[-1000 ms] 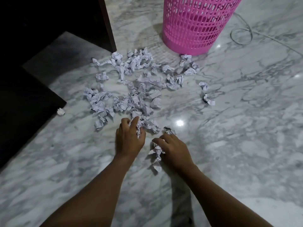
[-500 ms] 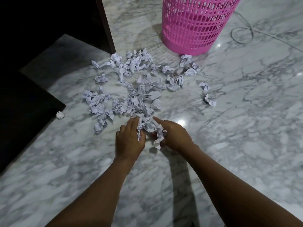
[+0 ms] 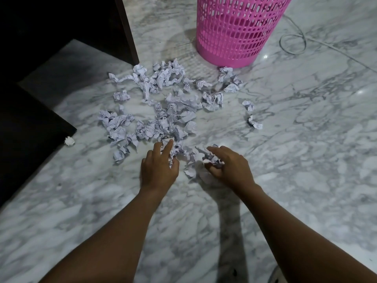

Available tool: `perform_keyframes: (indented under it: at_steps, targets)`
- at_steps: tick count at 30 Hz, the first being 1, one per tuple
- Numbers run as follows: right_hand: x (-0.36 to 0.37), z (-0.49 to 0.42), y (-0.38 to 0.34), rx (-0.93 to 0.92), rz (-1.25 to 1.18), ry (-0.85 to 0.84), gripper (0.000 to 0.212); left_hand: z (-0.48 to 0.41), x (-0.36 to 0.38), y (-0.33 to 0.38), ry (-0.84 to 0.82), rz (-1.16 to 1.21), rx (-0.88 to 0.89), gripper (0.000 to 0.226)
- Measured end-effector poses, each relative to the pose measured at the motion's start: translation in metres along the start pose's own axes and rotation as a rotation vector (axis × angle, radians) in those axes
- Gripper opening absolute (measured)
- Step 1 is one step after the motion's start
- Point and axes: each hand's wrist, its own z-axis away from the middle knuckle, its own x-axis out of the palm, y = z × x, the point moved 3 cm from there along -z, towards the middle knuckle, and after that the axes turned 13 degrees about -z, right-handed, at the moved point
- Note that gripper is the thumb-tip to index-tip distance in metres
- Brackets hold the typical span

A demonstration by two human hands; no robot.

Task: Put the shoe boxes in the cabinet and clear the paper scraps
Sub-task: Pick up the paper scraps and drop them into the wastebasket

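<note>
Several crumpled white paper scraps (image 3: 171,103) lie scattered on the marble floor (image 3: 306,150), in front of a pink plastic basket (image 3: 236,29). My left hand (image 3: 159,168) is at the near edge of the pile and pinches a scrap between thumb and fingers. My right hand (image 3: 228,166) is just to its right, fingers curled round a bunch of scraps, with more paper lying under the palm. No shoe box is in view.
A dark wooden cabinet (image 3: 61,27) fills the upper left, its open door or panel (image 3: 30,139) jutting out low at the left. One stray scrap (image 3: 69,141) lies by that panel. A thin looped cable (image 3: 293,41) lies right of the basket.
My right hand has moved forward from the near floor to the pile's edge, carrying its scraps along. The left hand has stayed at the pile, still pinching paper.
</note>
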Motion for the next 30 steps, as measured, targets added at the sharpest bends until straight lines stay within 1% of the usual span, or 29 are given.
perform_keyframes:
  at_steps: [2, 4, 5, 7, 11, 13, 16, 20, 22, 26, 28, 30]
  targets:
    - [0.006, 0.015, -0.007, -0.045, 0.08, -0.024, 0.045, 0.001, -0.001, 0.001, -0.005, -0.005, -0.003, 0.055]
    - [0.021, 0.028, -0.013, -0.099, 0.189, -0.117, 0.047, 0.002, -0.003, 0.003, -0.005, -0.007, -0.011, 0.052]
    - [0.027, 0.033, -0.014, -0.106, 0.232, -0.158, 0.048, 0.003, -0.003, 0.003, -0.006, -0.004, -0.019, 0.05]
    - [0.034, 0.04, -0.013, -0.078, 0.27, -0.189, 0.05, 0.004, -0.004, 0.004, -0.011, 0.011, -0.03, 0.048]
    - [0.034, 0.042, -0.01, -0.079, 0.272, -0.165, 0.048, 0.003, -0.003, 0.004, -0.004, 0.003, -0.001, 0.047]
    - [0.032, 0.039, -0.006, -0.091, 0.212, -0.149, 0.048, 0.003, -0.001, 0.005, -0.007, 0.006, 0.002, 0.047]
    - [0.03, 0.034, 0.001, -0.109, 0.116, -0.119, 0.054, 0.003, 0.0, 0.004, 0.008, 0.041, -0.003, 0.044]
    - [0.026, 0.03, 0.004, -0.081, -0.006, -0.079, 0.051, 0.004, 0.004, 0.002, 0.042, 0.041, 0.005, 0.038]
    - [0.025, 0.033, 0.003, -0.084, 0.018, -0.074, 0.05, 0.004, 0.004, 0.002, 0.057, 0.026, 0.035, 0.038]
    - [0.027, 0.043, -0.002, -0.139, 0.158, -0.113, 0.045, 0.004, 0.002, 0.001, 0.065, 0.007, 0.049, 0.039]
    - [0.029, 0.048, -0.004, -0.164, 0.211, -0.124, 0.041, 0.003, 0.001, 0.001, 0.05, 0.02, 0.041, 0.045]
    - [0.032, 0.049, -0.004, -0.188, 0.231, -0.137, 0.043, 0.003, 0.0, 0.002, 0.007, 0.037, 0.022, 0.053]
